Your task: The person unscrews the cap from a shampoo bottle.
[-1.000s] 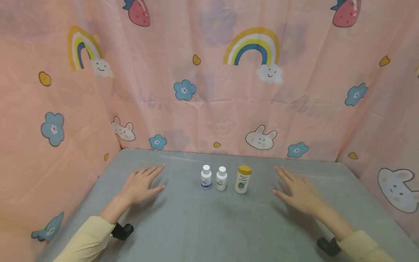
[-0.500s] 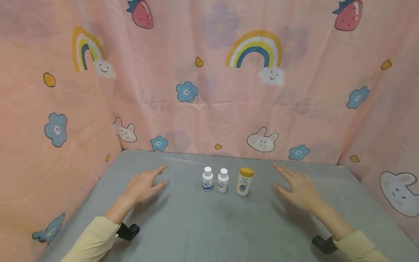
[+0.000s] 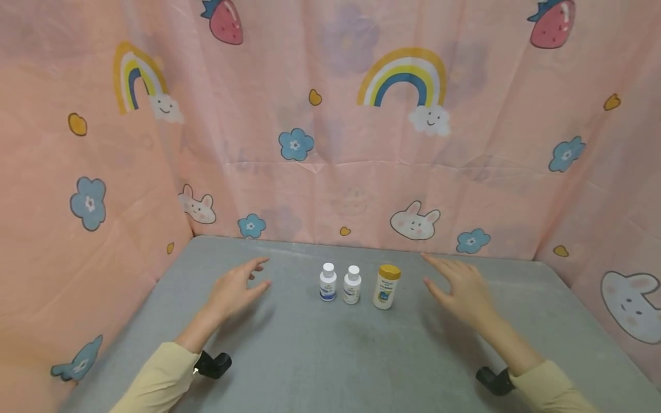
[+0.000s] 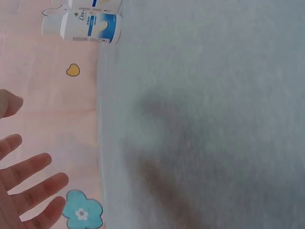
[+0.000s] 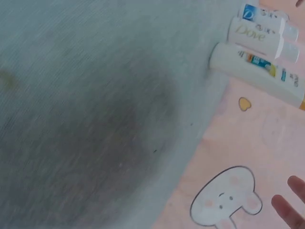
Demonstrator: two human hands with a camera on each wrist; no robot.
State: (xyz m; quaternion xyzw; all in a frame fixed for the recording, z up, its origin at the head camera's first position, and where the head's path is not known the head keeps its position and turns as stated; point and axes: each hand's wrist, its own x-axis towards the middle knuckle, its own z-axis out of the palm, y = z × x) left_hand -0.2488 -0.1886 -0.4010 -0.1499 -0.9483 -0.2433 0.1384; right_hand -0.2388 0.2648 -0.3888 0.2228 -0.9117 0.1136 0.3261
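Two grips, seemingly spread, flank two small bottles and one yellow-capped bottle.

Pink cloth printed with rainbows, strawberries, blue flowers and rabbits hangs behind and beside a gray tabletop.

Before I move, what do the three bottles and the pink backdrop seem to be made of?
Yellow-capped bottle: probably plastic, satin; its body looks opaque and evenly smooth.
Left white-capped bottle and middle white-capped bottle: likely plastic too; smooth, opaque, without glassy glare.
Pink backdrop: thin, mostly matte fabric or plastic sheeting, can't tell which; it hangs in folds and shows creases.
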